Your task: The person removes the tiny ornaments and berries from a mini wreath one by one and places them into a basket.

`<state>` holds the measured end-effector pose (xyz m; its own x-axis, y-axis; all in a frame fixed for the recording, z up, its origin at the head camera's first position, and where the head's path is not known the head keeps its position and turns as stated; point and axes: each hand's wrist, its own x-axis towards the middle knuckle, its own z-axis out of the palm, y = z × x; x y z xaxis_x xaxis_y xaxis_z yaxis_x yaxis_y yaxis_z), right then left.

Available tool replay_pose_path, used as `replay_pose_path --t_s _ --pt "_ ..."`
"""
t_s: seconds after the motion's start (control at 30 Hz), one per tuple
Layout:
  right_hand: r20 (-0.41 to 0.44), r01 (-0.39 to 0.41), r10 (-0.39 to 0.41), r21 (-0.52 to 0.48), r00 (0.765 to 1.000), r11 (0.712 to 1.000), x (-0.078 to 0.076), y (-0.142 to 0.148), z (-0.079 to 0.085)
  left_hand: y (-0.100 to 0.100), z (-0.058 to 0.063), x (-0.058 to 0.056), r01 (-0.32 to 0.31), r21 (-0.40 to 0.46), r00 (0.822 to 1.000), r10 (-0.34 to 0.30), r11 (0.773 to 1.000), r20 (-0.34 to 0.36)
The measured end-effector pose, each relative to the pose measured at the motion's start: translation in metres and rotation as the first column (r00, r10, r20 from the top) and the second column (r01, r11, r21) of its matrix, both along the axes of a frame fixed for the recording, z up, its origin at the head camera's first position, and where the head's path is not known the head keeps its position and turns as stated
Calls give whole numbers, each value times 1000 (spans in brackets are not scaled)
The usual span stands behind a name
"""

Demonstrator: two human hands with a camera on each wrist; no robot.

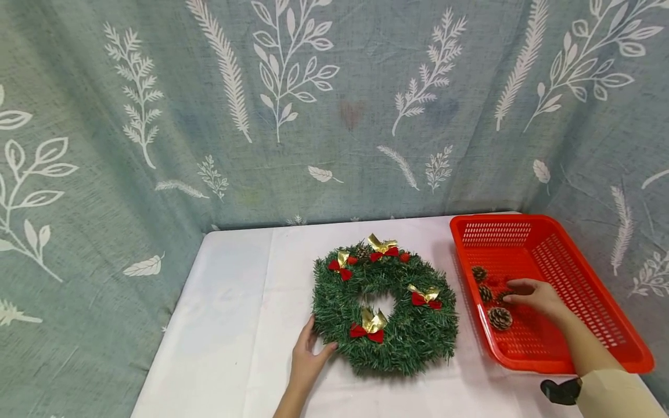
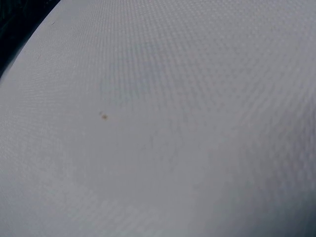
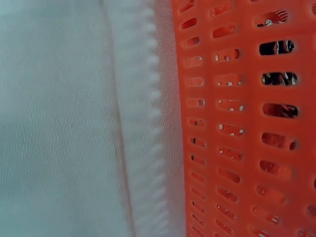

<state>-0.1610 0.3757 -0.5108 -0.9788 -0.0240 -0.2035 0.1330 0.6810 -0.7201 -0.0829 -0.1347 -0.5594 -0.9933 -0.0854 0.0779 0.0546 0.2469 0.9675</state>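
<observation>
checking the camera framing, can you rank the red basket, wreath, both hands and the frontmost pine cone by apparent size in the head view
Largest to smallest:
1. Red basket
2. Wreath
3. Left hand and right hand, too alike to rank
4. Frontmost pine cone

Bristly plastic-looking wreath (image 1: 420,339), shiny gold ribbons (image 1: 373,323), glossy plastic basket (image 1: 499,219), rough pinecones (image 1: 500,319)
</observation>
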Motion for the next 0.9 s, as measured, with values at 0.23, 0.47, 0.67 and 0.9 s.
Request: replay_pose_path --t_s 0.23,0.47,0.67,0.9 --pt "-40 5 -6 -21 999 1000 1 -5 3 0 1 0 1 -14 1000 -1 1000 4" --pt "-88 27 -29 -16 996 1000 -2 -13 8 0 1 0 -10 3 1000 10 1000 -3" --pt "-102 30 -35 -52 994 998 -4 -20 16 0 0 0 -21 -9 1000 21 1000 -1" --pt "-131 24 -36 -99 991 995 -6 -31 21 1 1 1 -15 -4 1000 15 1000 -1"
